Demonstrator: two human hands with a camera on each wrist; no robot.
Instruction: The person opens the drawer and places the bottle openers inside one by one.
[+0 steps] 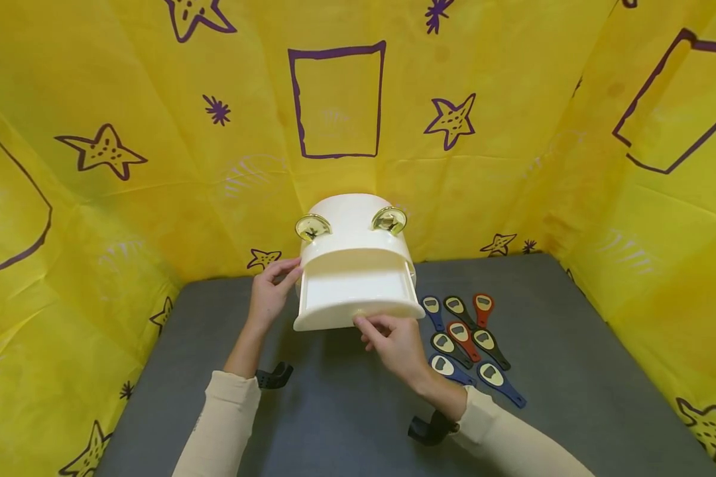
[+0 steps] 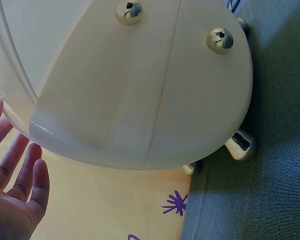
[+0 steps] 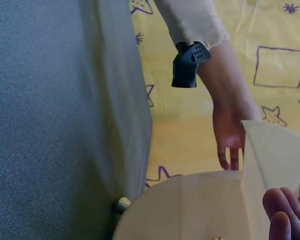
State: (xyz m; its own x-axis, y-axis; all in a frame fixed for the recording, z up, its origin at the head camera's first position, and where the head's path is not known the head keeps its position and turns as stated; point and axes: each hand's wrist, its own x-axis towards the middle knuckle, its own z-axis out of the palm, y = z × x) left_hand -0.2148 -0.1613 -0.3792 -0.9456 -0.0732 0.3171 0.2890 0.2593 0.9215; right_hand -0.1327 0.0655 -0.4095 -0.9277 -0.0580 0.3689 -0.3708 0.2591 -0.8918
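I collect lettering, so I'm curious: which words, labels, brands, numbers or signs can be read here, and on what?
None can be read.
Yellow backdrop: only purple drawings, no words.
Cream drawer cabinet: no readable lettering.
Bottle openers: none readable at this size.
Left sleeve: a small dark mark, too small to tell.

No text, label or number can be read.

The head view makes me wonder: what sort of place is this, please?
Probably a small staged recording booth: creased, star-patterned yellow sheeting rises round a flat dark-grey table, and black wrist-worn devices are visible.
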